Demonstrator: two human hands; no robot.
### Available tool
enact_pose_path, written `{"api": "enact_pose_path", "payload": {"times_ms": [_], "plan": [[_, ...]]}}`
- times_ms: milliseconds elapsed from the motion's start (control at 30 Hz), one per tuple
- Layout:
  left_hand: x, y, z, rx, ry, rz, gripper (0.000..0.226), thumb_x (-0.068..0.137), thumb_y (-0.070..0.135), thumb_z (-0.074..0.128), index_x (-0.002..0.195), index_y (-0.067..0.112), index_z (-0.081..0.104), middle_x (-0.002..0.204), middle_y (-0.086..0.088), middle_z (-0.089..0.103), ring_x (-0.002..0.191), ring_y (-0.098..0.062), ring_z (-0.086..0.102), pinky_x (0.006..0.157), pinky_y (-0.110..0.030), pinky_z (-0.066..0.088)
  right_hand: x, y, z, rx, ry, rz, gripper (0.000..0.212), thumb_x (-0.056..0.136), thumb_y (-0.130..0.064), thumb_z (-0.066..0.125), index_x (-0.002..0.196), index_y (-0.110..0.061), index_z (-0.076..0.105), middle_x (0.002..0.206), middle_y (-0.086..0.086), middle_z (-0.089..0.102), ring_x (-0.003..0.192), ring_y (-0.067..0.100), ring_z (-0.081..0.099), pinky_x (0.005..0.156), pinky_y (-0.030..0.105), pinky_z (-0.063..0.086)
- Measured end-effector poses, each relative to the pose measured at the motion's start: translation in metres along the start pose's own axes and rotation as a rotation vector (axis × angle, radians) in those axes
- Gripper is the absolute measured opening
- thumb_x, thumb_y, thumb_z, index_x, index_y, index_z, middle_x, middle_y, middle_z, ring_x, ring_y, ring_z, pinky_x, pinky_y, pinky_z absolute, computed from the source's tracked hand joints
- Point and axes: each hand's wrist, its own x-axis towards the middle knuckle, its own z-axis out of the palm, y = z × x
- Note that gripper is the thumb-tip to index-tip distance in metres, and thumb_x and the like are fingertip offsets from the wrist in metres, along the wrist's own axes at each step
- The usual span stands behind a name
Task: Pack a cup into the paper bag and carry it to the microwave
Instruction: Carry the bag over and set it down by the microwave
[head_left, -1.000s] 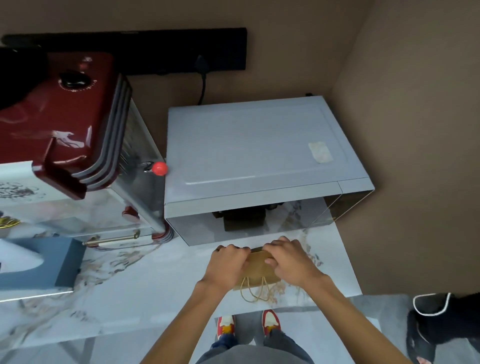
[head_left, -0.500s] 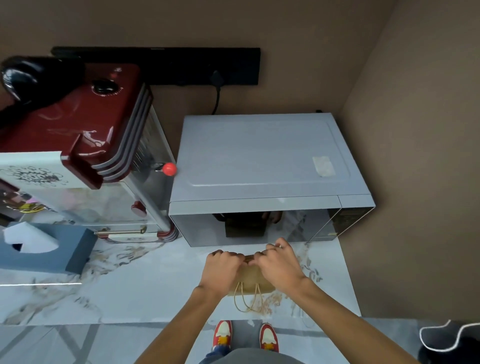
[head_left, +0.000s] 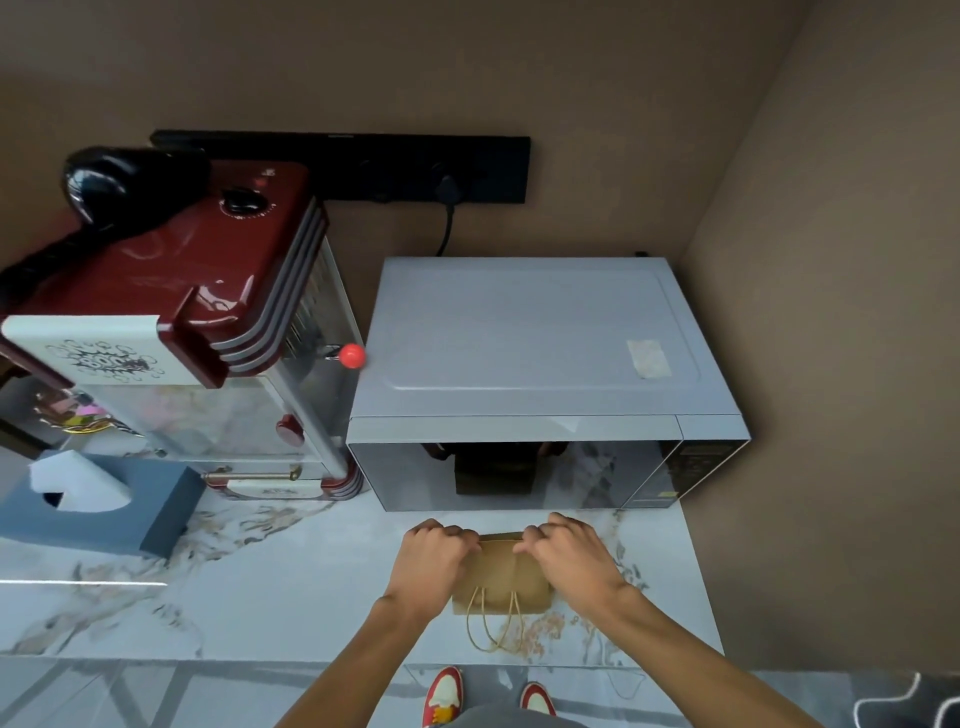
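Observation:
A brown paper bag (head_left: 500, 574) stands on the marble counter (head_left: 260, 587) just in front of the grey microwave (head_left: 524, 353). Its string handles hang down the near side. My left hand (head_left: 431, 564) grips the bag's top edge on the left, and my right hand (head_left: 571, 558) grips it on the right, fingers curled over the folded rim. The microwave door is shut and mirrors the bag and hands. No cup is visible; the bag's inside is hidden.
A red popcorn machine (head_left: 171, 322) stands left of the microwave, its red knob (head_left: 351, 356) almost touching it. A blue tissue box (head_left: 98, 504) sits at the left. A wall rises close on the right. The counter's front edge runs just behind my red shoes (head_left: 441, 696).
My view has shifted so the appliances sit lower and further right in frame. Both hands stay on the bag's top; they have spread slightly apart, showing more of the bag's front.

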Motion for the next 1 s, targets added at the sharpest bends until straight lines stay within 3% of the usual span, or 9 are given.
{"api": "enact_pose_path", "payload": {"times_ms": [133,300,400,467,567,667,867,933,1000], "plan": [[0.0,-0.001,-0.004,-0.037,-0.002,-0.026,0.025,0.097,0.018,0.052,0.114,0.03,0.066,0.107,0.003,0.076,0.1,-0.024,0.062,0.081,-0.029,0.045,-0.003,0.003,-0.004,0.011,-0.081,0.034,0.043,0.091,-0.001,0.061,0.133,-0.007,0.056,0.11,0.015,0.072,0.114,0.032,0.056,0.085,0.041,0.049],[-0.002,0.0,-0.003,-0.129,-0.03,-0.013,0.037,0.084,0.0,0.055,0.111,0.022,0.066,0.107,-0.003,0.073,0.1,-0.025,0.063,0.084,-0.029,0.049,-0.004,0.006,-0.01,0.203,-0.106,0.069,0.044,0.085,0.007,0.054,0.125,-0.007,0.058,0.124,0.007,0.064,0.125,0.019,0.049,0.093,0.03,0.046],[-0.001,0.001,-0.001,-0.163,-0.033,0.004,0.043,0.082,-0.005,0.051,0.114,0.019,0.064,0.109,-0.005,0.07,0.103,-0.024,0.062,0.086,-0.03,0.05,-0.008,0.005,-0.013,0.283,-0.127,0.115,0.032,0.093,0.0,0.046,0.122,-0.006,0.059,0.114,0.01,0.059,0.114,0.028,0.057,0.087,0.031,0.048],[-0.003,0.001,-0.002,-0.179,-0.039,-0.002,0.047,0.079,-0.009,0.049,0.116,0.017,0.062,0.111,-0.007,0.069,0.103,-0.026,0.062,0.087,-0.031,0.052,-0.011,0.004,-0.014,0.278,-0.111,0.112,0.041,0.088,0.008,0.046,0.126,-0.005,0.057,0.111,0.012,0.059,0.109,0.03,0.058,0.086,0.034,0.049],[-0.006,-0.001,-0.002,-0.209,-0.026,-0.003,0.057,0.078,-0.014,0.045,0.125,0.015,0.058,0.122,-0.008,0.068,0.112,-0.026,0.061,0.094,-0.035,0.052,-0.014,0.004,-0.015,0.237,-0.055,0.089,0.07,0.074,0.019,0.043,0.139,-0.008,0.047,0.124,0.012,0.059,0.115,0.028,0.055,0.091,0.033,0.048],[-0.013,-0.001,-0.002,-0.259,0.009,-0.015,0.069,0.084,-0.014,0.047,0.144,0.02,0.049,0.141,-0.003,0.06,0.129,-0.024,0.053,0.107,-0.031,0.045,-0.021,0.0,-0.017,0.266,0.006,0.075,0.072,0.078,0.017,0.041,0.144,-0.011,0.043,0.132,0.009,0.057,0.122,0.026,0.05,0.1,0.031,0.043],[-0.021,0.003,0.002,-0.245,0.141,-0.002,0.044,0.097,0.007,0.051,0.138,0.023,0.057,0.139,0.001,0.062,0.117,-0.026,0.063,0.103,-0.031,0.05,-0.03,-0.004,-0.01,0.266,0.1,0.047,0.059,0.091,0.006,0.041,0.146,-0.014,0.041,0.144,0.003,0.05,0.131,0.022,0.042,0.11,0.031,0.033],[-0.024,0.005,0.001,-0.246,0.177,-0.009,0.043,0.096,0.007,0.056,0.136,0.022,0.06,0.138,0.0,0.063,0.115,-0.027,0.064,0.101,-0.032,0.052,-0.032,-0.005,-0.008,0.253,0.157,0.032,0.044,0.101,-0.012,0.04,0.145,-0.014,0.043,0.145,0.0,0.05,0.132,0.019,0.042,0.111,0.031,0.033],[-0.025,0.007,0.002,-0.25,0.247,-0.009,0.04,0.094,0.009,0.062,0.133,0.022,0.063,0.136,-0.001,0.064,0.114,-0.027,0.066,0.097,-0.033,0.056,-0.035,-0.006,-0.006,0.269,0.225,0.064,0.043,0.105,-0.03,0.034,0.144,-0.015,0.045,0.147,-0.002,0.049,0.134,0.016,0.042,0.112,0.03,0.033]]}}
